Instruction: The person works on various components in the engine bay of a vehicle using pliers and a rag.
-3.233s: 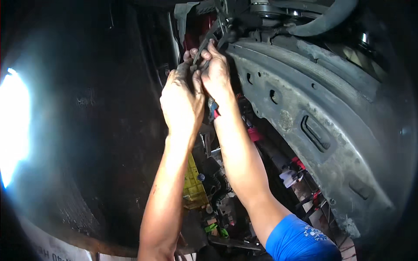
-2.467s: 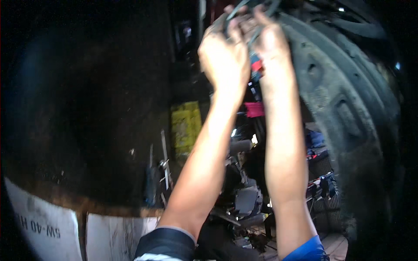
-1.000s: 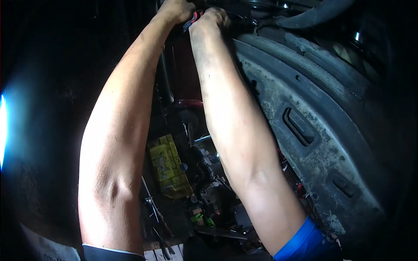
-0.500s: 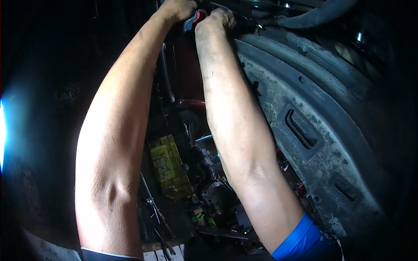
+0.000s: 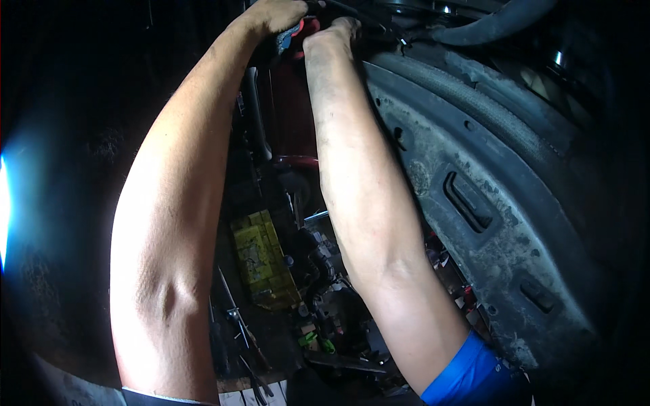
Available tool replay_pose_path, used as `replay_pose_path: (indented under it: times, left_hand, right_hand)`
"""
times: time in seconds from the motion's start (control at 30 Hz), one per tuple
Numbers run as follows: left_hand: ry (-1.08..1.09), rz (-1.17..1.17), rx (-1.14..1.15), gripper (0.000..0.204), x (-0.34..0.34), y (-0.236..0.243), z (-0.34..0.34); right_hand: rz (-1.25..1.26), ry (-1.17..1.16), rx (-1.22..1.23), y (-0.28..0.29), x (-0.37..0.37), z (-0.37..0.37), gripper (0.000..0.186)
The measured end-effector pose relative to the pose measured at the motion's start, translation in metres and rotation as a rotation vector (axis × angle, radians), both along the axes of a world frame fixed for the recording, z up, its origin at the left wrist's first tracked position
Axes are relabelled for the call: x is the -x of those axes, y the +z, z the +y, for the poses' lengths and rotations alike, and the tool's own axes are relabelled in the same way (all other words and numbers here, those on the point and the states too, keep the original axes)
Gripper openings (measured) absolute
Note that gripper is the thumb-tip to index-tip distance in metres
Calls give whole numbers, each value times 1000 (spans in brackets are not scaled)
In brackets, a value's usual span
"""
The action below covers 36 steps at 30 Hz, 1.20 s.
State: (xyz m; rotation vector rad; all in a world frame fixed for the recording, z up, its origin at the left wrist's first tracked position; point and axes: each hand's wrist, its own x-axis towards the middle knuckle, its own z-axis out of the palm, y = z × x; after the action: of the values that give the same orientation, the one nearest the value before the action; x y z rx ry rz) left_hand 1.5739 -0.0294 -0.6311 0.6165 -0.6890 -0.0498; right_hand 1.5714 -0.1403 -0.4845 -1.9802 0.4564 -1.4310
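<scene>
Both my arms reach up to the top edge of the head view, under a dark vehicle body. My left hand (image 5: pixel 279 15) is closed, its fingers curled toward the middle and partly lost in shadow. Close by on the right, my right hand (image 5: pixel 340 31) is bent at the wrist, its fingers curled and mostly turned away. Between the two hands shows a small red and blue-grey piece (image 5: pixel 296 34), touching or very near both; its kind is unclear. A thin dark rod or cable (image 5: pixel 362 15) runs past the right hand. What either hand grips is hidden.
A dusty dark panel (image 5: pixel 467 203) with slots curves along the right, beside a ribbed strip (image 5: pixel 467 91). A thick dark hose (image 5: pixel 497 24) crosses the upper right. Below lie a yellow case (image 5: pixel 264 260), long metal tools (image 5: pixel 235 318) and dark clutter. Bright light enters at the far left.
Both forearms have shifted slightly left. The red and blue-grey piece has moved a little left and down, and my right hand has turned slightly.
</scene>
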Motion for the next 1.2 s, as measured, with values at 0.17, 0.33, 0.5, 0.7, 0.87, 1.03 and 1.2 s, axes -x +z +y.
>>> replay_pose_path:
  times: [0.17,0.33,0.5,0.7,0.87,1.03,1.2]
  left_hand:
    - [673,-468,-336,34,-21,-13,-25]
    - [440,-149,-301,31,-28,-2,-52]
    - [538,-228,-475,30,-22,-58,-67]
    - [120,915,171,31,240,-46,59]
    - [-326,1068,141,25,316,-37,43]
    - [-356,1005,183,21,337,-36,9]
    - [-371,979,153,19,324,-37,21]
  right_hand:
    - [-16,209,-110,-30,4,19,46]
    - [29,451,-210,-41,25,42,49]
    - [141,605,-362,-94,39,64,53]
    - [144,705,-313,-55,49,74,58]
    - [143,784,-295,-60,23,41,64]
    - [98,773,-239,-60,9,27,66]
    - [100,787,-182,-47,-7,20,64]
